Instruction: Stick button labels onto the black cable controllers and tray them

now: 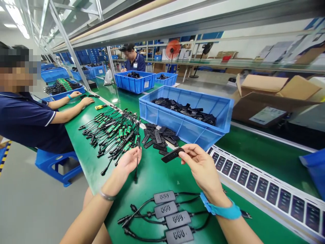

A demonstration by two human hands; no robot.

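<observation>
My right hand (201, 166) pinches a flat black plastic cover (170, 156) by one end, tilted above the green table. My left hand (130, 160) is closed on a black cable assembly (136, 173), whose lower end hangs down past the fingers; most of the gripped part is hidden. Beyond the left hand lies a spread of green circuit boards with black cables (110, 130). Ahead, between the hands, loose black covers (157, 135) form a small pile. Nearest me are several black cased modules with cables (177, 217), lined up in a column.
A blue bin (186, 130) of black covers stands behind the pile. Along the right runs a strip of white-framed dark labels (251, 181). A yellow-handled tool (101, 107) lies near a co-worker seated left (30, 118). An open carton (269, 105) sits far right.
</observation>
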